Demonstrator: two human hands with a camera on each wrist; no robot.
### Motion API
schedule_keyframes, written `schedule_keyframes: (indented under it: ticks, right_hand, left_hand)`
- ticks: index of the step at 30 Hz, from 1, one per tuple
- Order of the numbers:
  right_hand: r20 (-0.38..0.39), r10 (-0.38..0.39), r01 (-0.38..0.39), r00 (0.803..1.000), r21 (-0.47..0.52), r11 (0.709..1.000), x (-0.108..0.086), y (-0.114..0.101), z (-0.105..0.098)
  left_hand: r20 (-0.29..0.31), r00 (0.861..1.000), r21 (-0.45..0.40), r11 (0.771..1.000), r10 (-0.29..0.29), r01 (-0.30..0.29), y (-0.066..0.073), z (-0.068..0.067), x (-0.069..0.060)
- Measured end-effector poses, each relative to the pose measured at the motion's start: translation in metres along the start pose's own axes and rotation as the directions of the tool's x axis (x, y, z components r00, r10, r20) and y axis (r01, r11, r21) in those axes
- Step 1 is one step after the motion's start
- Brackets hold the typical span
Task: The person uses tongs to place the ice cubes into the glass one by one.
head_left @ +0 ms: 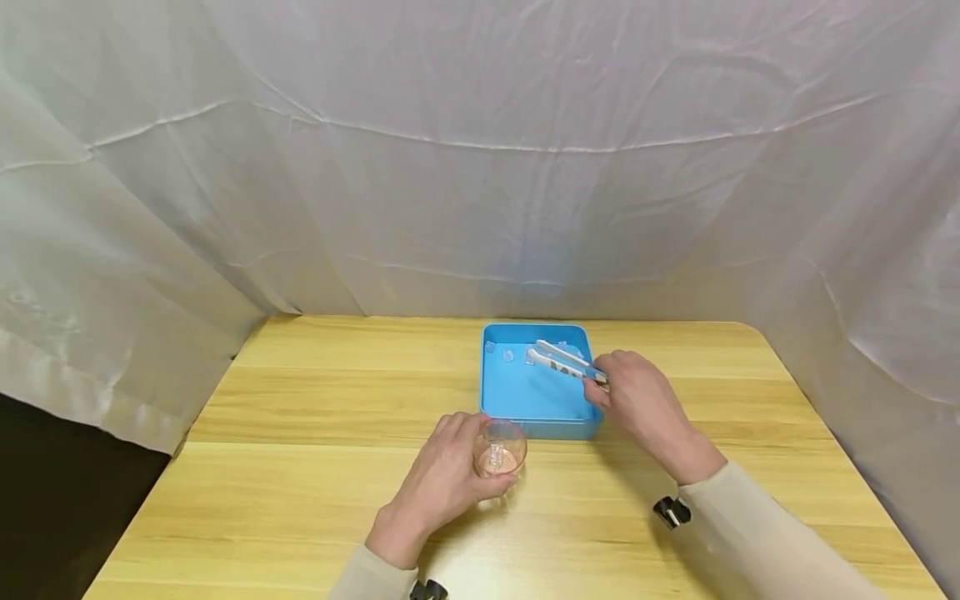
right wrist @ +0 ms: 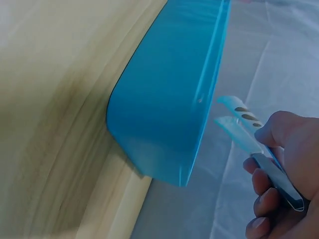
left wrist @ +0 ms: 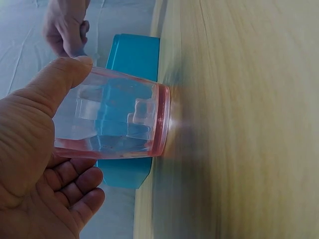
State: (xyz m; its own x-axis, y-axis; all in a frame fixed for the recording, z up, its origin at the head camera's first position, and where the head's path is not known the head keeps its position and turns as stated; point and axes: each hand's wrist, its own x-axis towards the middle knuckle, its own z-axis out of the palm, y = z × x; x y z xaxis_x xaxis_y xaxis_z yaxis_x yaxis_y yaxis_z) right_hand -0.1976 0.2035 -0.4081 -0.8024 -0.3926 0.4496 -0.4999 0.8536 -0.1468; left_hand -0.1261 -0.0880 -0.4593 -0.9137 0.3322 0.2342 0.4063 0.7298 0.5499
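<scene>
My left hand [head_left: 435, 479] holds a clear, pink-tinted glass [left wrist: 109, 144] upright on the table, thumb and fingers round its side. At least one clear cube [head_left: 496, 457] lies in the bottom of the glass. My right hand [head_left: 645, 404] grips a pair of tongs [right wrist: 244, 137] with white tips and metal handles. The tips are apart and point left over a shallow blue tray [head_left: 532, 396]; the right wrist view shows nothing between them. Several clear cubes [head_left: 508, 356] lie scattered toward the tray's far side, some partly hidden by the tongs.
The wooden table [head_left: 300, 483] carries the tray near its back edge, just beyond the glass. Pale grey cloth [head_left: 450, 208] hangs behind the table and along both sides. A dark area [head_left: 60, 492] shows beyond the table at the lower left.
</scene>
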Motion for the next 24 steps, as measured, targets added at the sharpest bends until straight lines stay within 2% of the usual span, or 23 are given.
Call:
schedule_keyframes:
  ticks: [6, 10, 14, 18, 24]
  right_hand:
    - [-0.01, -0.02, 0.018, 1.0, -0.111, 0.994, 0.006, 0.007, 0.009]
    - [-0.024, -0.028, 0.024, 0.999, -0.143, 0.989, 0.009, 0.01, 0.013]
    - [0.023, 0.036, -0.033, 0.999, -0.133, 0.991, 0.011, 0.012, 0.014]
    - [0.094, 0.109, -0.098, 0.99, -0.114, 0.989, 0.013, 0.014, 0.015]
    - [0.16, 0.159, -0.143, 0.974, -0.106, 0.984, 0.016, 0.014, 0.018]
  left_hand:
    - [-0.002, 1.0, -0.002, 1.0, 0.002, -0.002, 0.0, 0.0, 0.0]
    - [-0.003, 1.0, -0.002, 1.0, 0.002, -0.002, 0.0, 0.001, 0.0]
    - [-0.002, 1.0, -0.005, 1.0, 0.003, -0.003, 0.0, 0.001, 0.0]
    - [-0.001, 1.0, -0.003, 1.0, 0.005, -0.005, 0.0, 0.002, 0.0]
    - [0.0, 1.0, -0.004, 1.0, 0.002, -0.002, 0.0, 0.002, 0.0]
